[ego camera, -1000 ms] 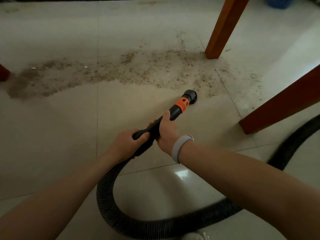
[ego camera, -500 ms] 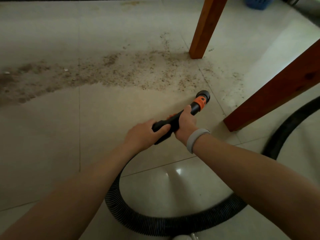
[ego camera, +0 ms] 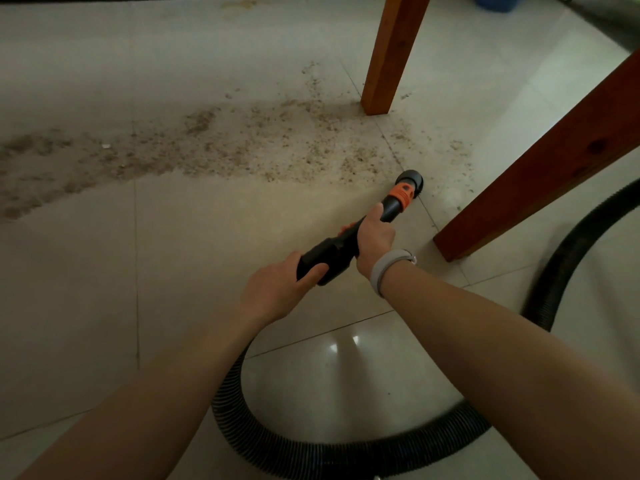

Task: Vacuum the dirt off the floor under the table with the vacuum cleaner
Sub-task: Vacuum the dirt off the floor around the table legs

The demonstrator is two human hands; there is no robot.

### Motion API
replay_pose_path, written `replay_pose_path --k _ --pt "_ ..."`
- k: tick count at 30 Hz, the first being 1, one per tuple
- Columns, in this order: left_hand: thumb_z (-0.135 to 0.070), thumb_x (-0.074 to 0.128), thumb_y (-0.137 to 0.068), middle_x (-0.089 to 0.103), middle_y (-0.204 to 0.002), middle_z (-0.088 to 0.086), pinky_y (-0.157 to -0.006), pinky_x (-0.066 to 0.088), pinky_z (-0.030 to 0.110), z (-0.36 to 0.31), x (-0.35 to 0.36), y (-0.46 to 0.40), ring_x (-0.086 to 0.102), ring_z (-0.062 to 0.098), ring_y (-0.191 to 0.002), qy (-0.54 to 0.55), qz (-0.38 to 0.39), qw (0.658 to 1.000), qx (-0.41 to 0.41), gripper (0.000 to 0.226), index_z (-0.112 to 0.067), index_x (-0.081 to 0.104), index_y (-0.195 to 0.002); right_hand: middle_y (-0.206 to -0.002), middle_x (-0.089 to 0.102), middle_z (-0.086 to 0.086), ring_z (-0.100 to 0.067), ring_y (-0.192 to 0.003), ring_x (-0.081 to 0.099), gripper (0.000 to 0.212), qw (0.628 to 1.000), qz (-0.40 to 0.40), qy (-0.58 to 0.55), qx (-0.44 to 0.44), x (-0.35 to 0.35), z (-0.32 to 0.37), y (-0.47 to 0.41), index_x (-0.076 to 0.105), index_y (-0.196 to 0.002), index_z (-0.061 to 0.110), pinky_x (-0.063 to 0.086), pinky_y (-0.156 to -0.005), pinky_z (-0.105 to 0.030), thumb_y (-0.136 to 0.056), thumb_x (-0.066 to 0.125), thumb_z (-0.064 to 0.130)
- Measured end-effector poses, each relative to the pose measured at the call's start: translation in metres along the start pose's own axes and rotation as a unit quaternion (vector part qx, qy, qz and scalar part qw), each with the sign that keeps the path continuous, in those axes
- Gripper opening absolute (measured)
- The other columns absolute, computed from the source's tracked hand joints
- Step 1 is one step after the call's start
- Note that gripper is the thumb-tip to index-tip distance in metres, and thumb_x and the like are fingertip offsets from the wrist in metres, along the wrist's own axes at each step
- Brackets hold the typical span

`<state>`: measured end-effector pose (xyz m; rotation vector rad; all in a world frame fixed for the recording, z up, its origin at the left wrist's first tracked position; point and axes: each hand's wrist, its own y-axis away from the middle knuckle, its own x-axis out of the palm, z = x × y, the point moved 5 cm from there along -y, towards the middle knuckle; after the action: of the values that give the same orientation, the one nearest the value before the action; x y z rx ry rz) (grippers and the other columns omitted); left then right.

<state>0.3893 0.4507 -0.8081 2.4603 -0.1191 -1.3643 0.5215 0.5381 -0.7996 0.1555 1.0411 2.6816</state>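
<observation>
nozzle (ego camera: 409,179) shifted right, nearer table leg (ego camera: 540,168)

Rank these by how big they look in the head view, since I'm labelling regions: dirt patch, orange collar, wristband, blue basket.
1. dirt patch, by far the largest.
2. blue basket, though cut off by the frame edge.
3. wristband and orange collar look alike; unranked.

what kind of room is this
Probably a dining or living area in a home: pale glossy floor tiles, wooden table legs, a vacuum hose, and a blue basket at the far edge.
</observation>
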Motion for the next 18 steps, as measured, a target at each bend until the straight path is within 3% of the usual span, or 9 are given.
replay_pose_path --k 4,12,18 --pt "-0.062 0.032 -0.092 0.054 -0.078 -0.005 -0.055 0.036 0.027 0.0 -0.001 0.0 0.054 0.014 -0.067 -0.013 -0.004 1.0 0.0 0.051 -0.019 0.046 -0.115 -0.071 0.058 -0.006 -0.019 -0.055 0.059 0.045 0.999 0.008 -0.036 0.007 -0.002 -0.002 -0.003 0.044 -0.126 0.004 0.049 -0.049 -0.029 -0.099 0.039 0.04" --pt "-0.063 0.034 -0.091 0.058 -0.087 -0.002 -0.059 0.04 0.027 -0.004 0.0 0.003 0.057 0.017 -0.072 -0.034 0.001 0.999 0.02 0.053 -0.019 0.046 -0.118 -0.064 0.056 -0.008 -0.02 -0.049 0.056 0.043 0.995 -0.002 -0.098 0.026 -0.009 -0.009 -0.003 0.045 -0.121 0.005 0.05 -0.048 -0.031 -0.097 0.044 0.042" --pt "-0.059 0.037 -0.092 0.053 -0.076 -0.005 -0.052 0.036 0.024 0.001 -0.006 0.006 0.053 0.012 -0.063 -0.003 -0.014 1.0 0.024 0.049 -0.018 0.046 -0.116 -0.064 0.054 -0.007 -0.02 -0.048 0.055 0.036 0.994 0.006 -0.099 0.035 0.001 -0.01 0.001 0.045 -0.111 0.006 0.049 -0.046 -0.03 -0.098 0.044 0.04"
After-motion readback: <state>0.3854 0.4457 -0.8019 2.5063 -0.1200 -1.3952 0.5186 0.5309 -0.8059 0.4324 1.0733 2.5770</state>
